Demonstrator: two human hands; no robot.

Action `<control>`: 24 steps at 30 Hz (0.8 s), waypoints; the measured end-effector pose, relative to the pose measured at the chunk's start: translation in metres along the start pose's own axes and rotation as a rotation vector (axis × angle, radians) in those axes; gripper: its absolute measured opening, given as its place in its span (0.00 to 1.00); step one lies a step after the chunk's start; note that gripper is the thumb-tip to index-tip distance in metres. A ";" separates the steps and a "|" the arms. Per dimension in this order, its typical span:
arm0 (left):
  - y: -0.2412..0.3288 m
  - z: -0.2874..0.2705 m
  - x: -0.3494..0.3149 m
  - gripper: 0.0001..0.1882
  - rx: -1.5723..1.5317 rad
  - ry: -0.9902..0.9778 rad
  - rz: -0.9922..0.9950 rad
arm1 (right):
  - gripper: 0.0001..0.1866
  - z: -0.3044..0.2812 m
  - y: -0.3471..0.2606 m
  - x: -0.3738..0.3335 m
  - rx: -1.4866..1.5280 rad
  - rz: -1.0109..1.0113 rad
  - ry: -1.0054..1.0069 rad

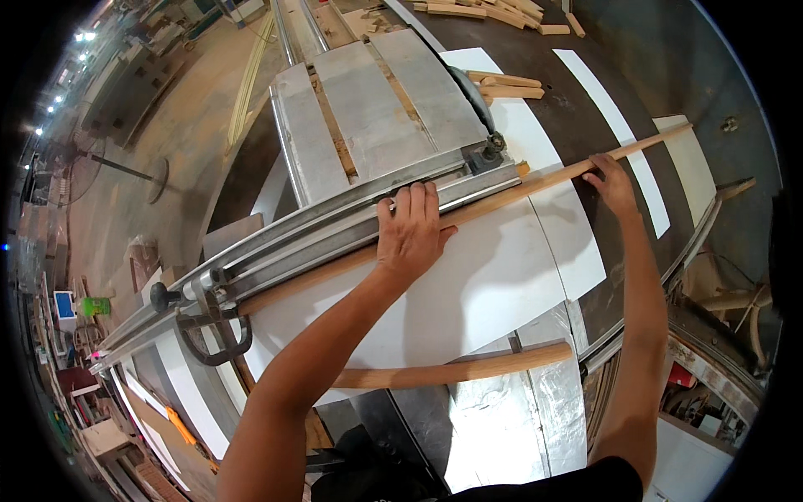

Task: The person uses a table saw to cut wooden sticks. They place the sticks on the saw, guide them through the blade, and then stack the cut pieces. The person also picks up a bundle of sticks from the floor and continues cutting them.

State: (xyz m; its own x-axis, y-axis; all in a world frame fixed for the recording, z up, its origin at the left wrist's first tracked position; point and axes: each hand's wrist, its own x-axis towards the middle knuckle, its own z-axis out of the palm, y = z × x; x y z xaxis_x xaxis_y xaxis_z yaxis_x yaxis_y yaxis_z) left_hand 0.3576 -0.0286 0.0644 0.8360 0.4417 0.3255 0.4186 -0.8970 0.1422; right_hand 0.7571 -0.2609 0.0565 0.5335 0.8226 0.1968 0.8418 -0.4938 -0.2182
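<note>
A long wooden strip [493, 202] lies along the near side of the metal fence [314, 248], running from the clamp at left out toward the far right. My left hand [408, 233] is closed over the fence, fingers hooked on its top and the thumb against the strip. Farther right, my right hand [615, 186] pinches the same strip between thumb and fingers. A dark saw guard or blade [470, 94] stands just beyond the fence's right end. Nearer my body, a second, slightly curved wooden strip [481, 368] rests across the metal surface.
The slotted metal table [368, 117] lies beyond the fence. A black clamp [219, 335] sits at its left part. White sheets [468, 293] cover the surface beneath the strip. Short wood pieces [512, 90] lie behind the saw, with more offcuts [502, 12] at the far edge.
</note>
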 end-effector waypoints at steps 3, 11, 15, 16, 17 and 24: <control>0.001 -0.001 0.001 0.45 0.008 -0.002 0.008 | 0.23 0.002 0.022 0.004 -0.050 -0.038 0.033; 0.001 -0.002 0.001 0.44 0.006 -0.011 0.001 | 0.21 0.007 0.024 0.006 -0.031 -0.046 0.040; 0.003 -0.001 0.001 0.45 0.009 -0.022 -0.007 | 0.21 0.007 0.025 0.003 -0.031 -0.075 0.056; 0.003 -0.001 0.001 0.45 0.018 -0.016 -0.003 | 0.21 0.007 0.026 0.002 -0.037 -0.080 0.060; 0.003 -0.001 0.001 0.45 0.028 -0.009 0.001 | 0.21 0.007 0.026 0.004 -0.042 -0.085 0.063; 0.004 -0.001 0.001 0.45 0.025 -0.052 -0.018 | 0.20 0.007 0.023 0.005 0.002 -0.056 0.020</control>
State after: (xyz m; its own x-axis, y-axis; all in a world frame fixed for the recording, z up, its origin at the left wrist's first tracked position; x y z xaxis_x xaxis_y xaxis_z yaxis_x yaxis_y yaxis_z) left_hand 0.3596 -0.0313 0.0666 0.8455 0.4583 0.2739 0.4414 -0.8887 0.1242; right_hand 0.7786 -0.2658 0.0458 0.4872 0.8430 0.2281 0.8702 -0.4466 -0.2081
